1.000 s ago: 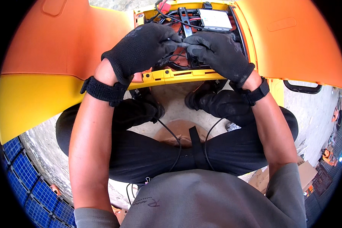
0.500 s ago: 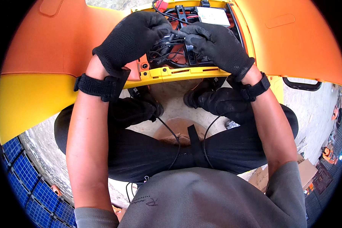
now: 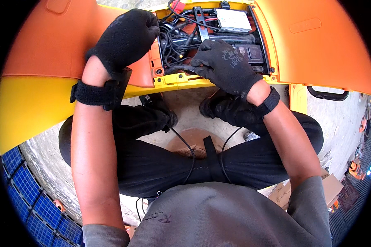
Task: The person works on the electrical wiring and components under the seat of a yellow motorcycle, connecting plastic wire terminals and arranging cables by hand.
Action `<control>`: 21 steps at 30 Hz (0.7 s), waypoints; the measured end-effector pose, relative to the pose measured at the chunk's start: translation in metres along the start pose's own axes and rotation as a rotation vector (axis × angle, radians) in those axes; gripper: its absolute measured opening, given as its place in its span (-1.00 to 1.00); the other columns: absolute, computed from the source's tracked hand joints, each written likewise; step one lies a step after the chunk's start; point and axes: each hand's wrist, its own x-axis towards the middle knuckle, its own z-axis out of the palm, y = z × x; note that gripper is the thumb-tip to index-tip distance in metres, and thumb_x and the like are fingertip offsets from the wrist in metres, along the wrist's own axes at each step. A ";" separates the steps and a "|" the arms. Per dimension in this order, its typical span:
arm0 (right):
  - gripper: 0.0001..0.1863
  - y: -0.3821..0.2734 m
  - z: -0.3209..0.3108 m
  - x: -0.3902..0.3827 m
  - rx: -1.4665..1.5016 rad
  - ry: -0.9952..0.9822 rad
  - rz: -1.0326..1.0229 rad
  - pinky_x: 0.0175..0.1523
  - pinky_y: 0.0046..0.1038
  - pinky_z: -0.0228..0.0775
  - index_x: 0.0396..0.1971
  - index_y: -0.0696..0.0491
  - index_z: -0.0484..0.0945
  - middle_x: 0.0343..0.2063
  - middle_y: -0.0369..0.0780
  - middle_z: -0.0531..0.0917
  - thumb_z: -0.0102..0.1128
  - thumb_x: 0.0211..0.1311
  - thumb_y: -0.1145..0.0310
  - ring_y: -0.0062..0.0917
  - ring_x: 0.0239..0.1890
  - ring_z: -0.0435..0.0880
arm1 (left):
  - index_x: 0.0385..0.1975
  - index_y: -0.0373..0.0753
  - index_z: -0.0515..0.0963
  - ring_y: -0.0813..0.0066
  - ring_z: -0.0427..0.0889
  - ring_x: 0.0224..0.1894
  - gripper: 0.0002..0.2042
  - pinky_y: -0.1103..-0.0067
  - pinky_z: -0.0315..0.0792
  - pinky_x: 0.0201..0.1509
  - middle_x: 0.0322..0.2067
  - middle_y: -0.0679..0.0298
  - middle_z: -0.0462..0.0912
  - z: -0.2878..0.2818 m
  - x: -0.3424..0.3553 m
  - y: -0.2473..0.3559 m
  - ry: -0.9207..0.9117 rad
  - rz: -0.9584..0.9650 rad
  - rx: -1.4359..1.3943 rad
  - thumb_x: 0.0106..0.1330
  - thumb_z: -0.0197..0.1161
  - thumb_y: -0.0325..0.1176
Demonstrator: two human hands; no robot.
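An open bay in an orange and yellow vehicle body holds a tangle of black cables. My right hand, in a black glove, is over the bay with its fingers pinched on a dark cable near the front edge. A small yellow-tipped connector lies among the wires just left of those fingers. At the bay's left edge, my left hand, also gloved, is closed with the fingers curled. Whatever it holds, if anything, is hidden. Both hands are apart.
A silver box and a black module sit in the bay's right part. A black bracket crosses it. Orange panels flank the bay. Blue crates stand lower left, a cardboard box lower right.
My hands, earlier close together over the middle of the bay, have separated. The left moved left; the right came down toward the front edge. More cables and the black module now show.
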 end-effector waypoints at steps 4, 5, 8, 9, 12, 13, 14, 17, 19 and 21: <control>-0.80 -0.013 0.012 0.008 -0.002 0.077 0.025 0.03 -0.24 0.46 -0.21 -0.01 0.68 -0.22 -0.18 0.65 0.32 0.17 0.32 -0.22 -0.11 0.60 | -0.31 -0.33 0.64 0.15 0.68 -0.34 -0.85 0.37 0.57 -0.18 -0.38 0.01 0.68 -0.009 -0.013 0.003 -0.029 0.052 0.181 0.23 0.27 -0.40; -0.80 -0.010 0.016 0.006 -0.012 0.090 0.035 0.03 -0.24 0.46 -0.20 -0.01 0.68 -0.23 -0.19 0.65 0.32 0.16 0.33 -0.23 -0.11 0.60 | -0.32 -0.32 0.65 0.09 0.68 -0.32 -0.86 0.35 0.57 -0.15 -0.37 0.00 0.68 -0.004 -0.010 0.003 -0.049 0.083 0.214 0.21 0.27 -0.41; -0.79 0.001 0.020 0.002 -0.013 0.057 0.036 0.03 -0.24 0.46 -0.18 -0.01 0.67 -0.24 -0.20 0.66 0.31 0.15 0.35 -0.24 -0.12 0.61 | -0.35 -0.30 0.65 0.03 0.67 -0.24 -0.88 0.30 0.56 -0.08 -0.35 -0.01 0.68 0.011 -0.002 0.003 -0.144 0.126 0.197 0.16 0.30 -0.43; -0.78 0.002 0.020 0.004 0.000 0.035 0.021 0.03 -0.24 0.46 -0.18 -0.01 0.67 -0.24 -0.19 0.66 0.31 0.15 0.36 -0.24 -0.12 0.61 | -0.36 -0.30 0.65 0.03 0.67 -0.25 -0.88 0.30 0.56 -0.08 -0.35 -0.01 0.69 0.014 -0.003 0.001 -0.155 0.126 0.179 0.15 0.30 -0.43; -0.79 0.004 0.017 0.007 0.012 -0.105 0.042 0.04 -0.24 0.46 -0.17 -0.01 0.67 -0.25 -0.19 0.66 0.29 0.18 0.34 -0.23 -0.11 0.60 | -0.36 -0.30 0.65 0.04 0.68 -0.25 -0.89 0.30 0.56 -0.08 -0.35 0.01 0.69 0.020 -0.003 -0.002 -0.189 0.146 0.163 0.15 0.31 -0.43; -0.80 -0.004 0.017 0.015 0.028 -0.074 -0.011 0.04 -0.24 0.46 -0.18 0.00 0.67 -0.26 -0.19 0.66 0.27 0.19 0.34 -0.22 -0.11 0.61 | -0.35 -0.30 0.65 0.05 0.68 -0.25 -0.89 0.30 0.57 -0.08 -0.35 0.01 0.69 0.007 -0.014 -0.001 -0.192 0.122 0.206 0.16 0.31 -0.43; -0.80 -0.002 0.018 0.012 0.017 -0.046 -0.009 0.03 -0.23 0.46 -0.18 0.00 0.67 -0.27 -0.18 0.66 0.26 0.21 0.34 -0.22 -0.12 0.61 | -0.35 -0.30 0.66 0.05 0.69 -0.25 -0.89 0.30 0.57 -0.08 -0.34 0.02 0.70 0.012 -0.010 0.000 -0.207 0.151 0.219 0.16 0.31 -0.44; -0.81 0.002 0.019 0.011 -0.023 -0.063 0.006 0.01 -0.22 0.49 -0.18 -0.01 0.68 -0.28 -0.15 0.67 0.21 0.23 0.36 -0.20 -0.14 0.64 | -0.32 -0.31 0.66 0.05 0.69 -0.25 -0.88 0.31 0.57 -0.08 -0.33 0.02 0.71 0.023 -0.005 -0.003 -0.180 0.293 0.212 0.19 0.29 -0.45; -0.80 -0.001 0.017 0.015 -0.018 -0.123 0.026 -0.01 -0.21 0.51 -0.18 -0.02 0.68 -0.27 -0.14 0.68 0.18 0.23 0.40 -0.20 -0.14 0.67 | -0.30 -0.32 0.67 0.06 0.70 -0.25 -0.87 0.32 0.58 -0.08 -0.32 0.02 0.71 0.022 -0.005 0.001 -0.243 0.231 0.154 0.22 0.27 -0.44; -0.78 -0.004 0.013 0.019 0.009 -0.198 0.062 -0.03 -0.22 0.52 -0.17 -0.04 0.68 -0.25 -0.13 0.69 0.16 0.22 0.44 -0.21 -0.15 0.69 | -0.30 -0.32 0.67 0.07 0.70 -0.25 -0.87 0.33 0.58 -0.07 -0.32 0.03 0.71 0.022 -0.005 0.007 -0.305 0.173 0.097 0.22 0.27 -0.45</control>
